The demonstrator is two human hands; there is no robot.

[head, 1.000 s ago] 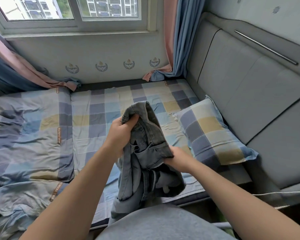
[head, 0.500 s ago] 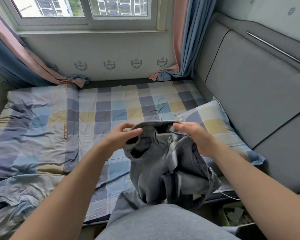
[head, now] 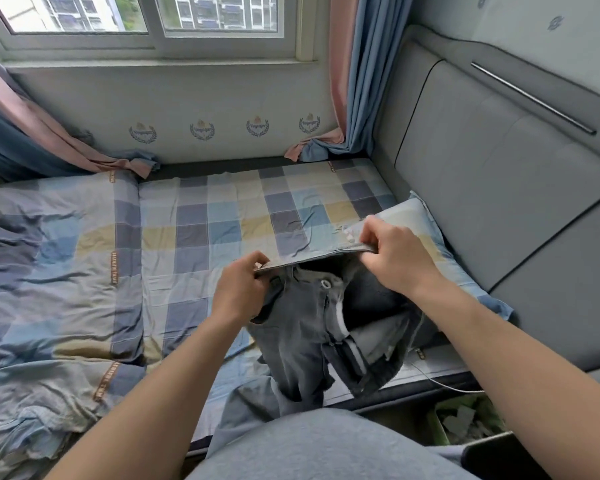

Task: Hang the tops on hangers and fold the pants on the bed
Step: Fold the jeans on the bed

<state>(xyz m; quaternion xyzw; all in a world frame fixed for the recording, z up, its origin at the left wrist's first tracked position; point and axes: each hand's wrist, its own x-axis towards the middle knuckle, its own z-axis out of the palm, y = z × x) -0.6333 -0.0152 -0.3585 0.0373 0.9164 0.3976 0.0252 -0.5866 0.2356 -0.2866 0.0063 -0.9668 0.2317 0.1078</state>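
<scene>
Now stretching the previously bunched grey-blue denim pants [head: 302, 327] taut by the waistband [head: 312, 257], pinching it in left grip [head: 241, 289] and right grip [head: 392, 259]; apparently readying for folding.

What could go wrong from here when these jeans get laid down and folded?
The left hand and right hand pinch only the waistband of the jeans; the legs hang bunched and twisted, partly over the bed edge, so they may fold crooked unless shaken out. The pillow lies close by the right hand, so the jeans could land half on it and not lie flat.
</scene>
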